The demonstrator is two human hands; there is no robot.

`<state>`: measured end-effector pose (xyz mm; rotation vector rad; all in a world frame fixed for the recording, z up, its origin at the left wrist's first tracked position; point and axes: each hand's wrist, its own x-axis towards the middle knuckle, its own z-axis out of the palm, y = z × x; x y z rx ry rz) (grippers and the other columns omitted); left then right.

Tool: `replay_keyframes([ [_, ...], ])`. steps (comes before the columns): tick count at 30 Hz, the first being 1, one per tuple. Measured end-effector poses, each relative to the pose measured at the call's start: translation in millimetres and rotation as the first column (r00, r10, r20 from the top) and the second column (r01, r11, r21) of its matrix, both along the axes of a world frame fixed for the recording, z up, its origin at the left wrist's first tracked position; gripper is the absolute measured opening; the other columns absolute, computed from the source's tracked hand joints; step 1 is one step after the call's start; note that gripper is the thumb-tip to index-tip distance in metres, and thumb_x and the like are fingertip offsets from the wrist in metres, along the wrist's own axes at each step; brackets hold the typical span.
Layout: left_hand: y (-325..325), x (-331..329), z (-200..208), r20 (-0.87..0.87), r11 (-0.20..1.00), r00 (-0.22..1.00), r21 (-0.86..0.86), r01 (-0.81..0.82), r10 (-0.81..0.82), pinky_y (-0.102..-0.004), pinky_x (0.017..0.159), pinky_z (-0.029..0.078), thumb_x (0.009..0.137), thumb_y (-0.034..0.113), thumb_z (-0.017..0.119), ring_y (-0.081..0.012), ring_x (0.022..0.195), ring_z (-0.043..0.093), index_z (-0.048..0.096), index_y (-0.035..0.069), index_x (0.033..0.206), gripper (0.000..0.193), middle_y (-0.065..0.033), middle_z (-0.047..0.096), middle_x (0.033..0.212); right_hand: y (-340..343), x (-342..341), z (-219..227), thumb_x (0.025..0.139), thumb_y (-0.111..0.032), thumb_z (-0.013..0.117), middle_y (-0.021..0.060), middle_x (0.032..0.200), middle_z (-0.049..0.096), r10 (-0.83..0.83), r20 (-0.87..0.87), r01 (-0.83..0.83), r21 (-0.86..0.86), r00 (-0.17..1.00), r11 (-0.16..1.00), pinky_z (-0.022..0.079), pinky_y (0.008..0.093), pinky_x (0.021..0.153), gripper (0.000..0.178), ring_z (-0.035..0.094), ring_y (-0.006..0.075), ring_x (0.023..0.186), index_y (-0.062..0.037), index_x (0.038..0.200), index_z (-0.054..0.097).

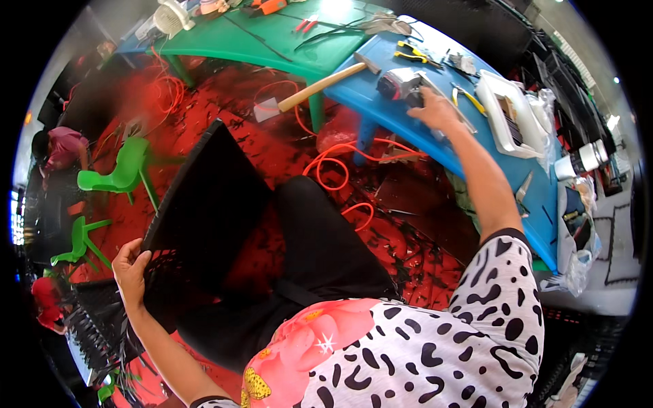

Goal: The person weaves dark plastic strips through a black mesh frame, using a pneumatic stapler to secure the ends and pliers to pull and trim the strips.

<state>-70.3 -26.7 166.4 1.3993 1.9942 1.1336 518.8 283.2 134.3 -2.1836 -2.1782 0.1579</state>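
no readable text (or numbers)

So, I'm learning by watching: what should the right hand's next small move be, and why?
Probably close the right hand around the dark item on the blue table: its fingers are right at it, while the left hand holds the panel by its edge. Whether the right fingers already grip something is unclear.
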Motion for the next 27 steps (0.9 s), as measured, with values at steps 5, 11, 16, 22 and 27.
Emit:
replay_keyframes([
  [5,7,10,4,0.009,0.999,1.0,-0.039,-0.026,0.026,-0.0226,0.077,0.044,0.076,0.0,0.062,-0.0103,0.084,0.056,0.058,-0.006,0.109,0.033,-0.0034,0.061,0.09,26,104,-14,0.08,-0.035,0.06,0.0196,0.102,0.064,-0.197,-0.119,0.229,0.431,0.973,0.873,0.047,0.0429,0.084,0.045,0.061,0.0353,0.096,-0.005,0.113,0.058],
  [11,-7,2,9,-0.056,0.993,0.997,-0.098,-0.066,0.061,-0.0232,0.081,0.043,0.079,0.001,0.06,-0.0113,0.087,0.057,0.057,-0.006,0.111,0.033,-0.0049,0.061,0.097,-11,192,-38,0.08,-0.018,0.054,0.0175,0.093,0.063,-0.145,-0.015,0.118,0.664,0.989,0.738,0.048,0.043,0.076,0.026,0.061,0.0344,0.086,-0.0057,0.102,0.06],
  [16,1,-9,-3,-0.018,0.997,0.999,-0.065,-0.042,0.041,-0.0248,0.088,0.042,0.081,0.001,0.061,-0.0133,0.096,0.057,0.055,-0.005,0.116,0.035,-0.0072,0.061,0.106,-85,218,-29,0.08,-0.011,0.053,0.0153,0.089,0.063,-0.028,-0.032,0.042,0.762,0.999,0.646,0.048,0.0413,0.074,0.02,0.062,0.032,0.083,-0.0064,0.099,0.06],
  [22,-5,-4,4,-0.083,0.994,0.996,-0.1,-0.039,0.031,-0.023,0.083,0.043,0.082,0.001,0.06,-0.0123,0.09,0.056,0.057,-0.005,0.113,0.033,-0.0052,0.06,0.1,-145,281,-35,0.081,-0.04,0.056,0.0202,0.101,0.062,-0.521,0.034,0.372,0.661,0.853,0.652,0.047,0.0453,0.08,0.042,0.06,0.038,0.093,-0.0049,0.103,0.06],
  [27,6,9,-5,-0.049,0.999,0.998,-0.041,0.025,-0.027,-0.0226,0.08,0.044,0.078,0.001,0.062,-0.0107,0.087,0.056,0.057,-0.005,0.111,0.034,-0.0041,0.061,0.096,-177,302,-58,0.076,-0.048,0.06,0.0286,0.102,0.06,-0.639,0.037,0.628,0.147,0.768,0.764,0.045,0.0469,0.084,0.057,0.058,0.0421,0.097,0.0034,0.101,0.06],
])
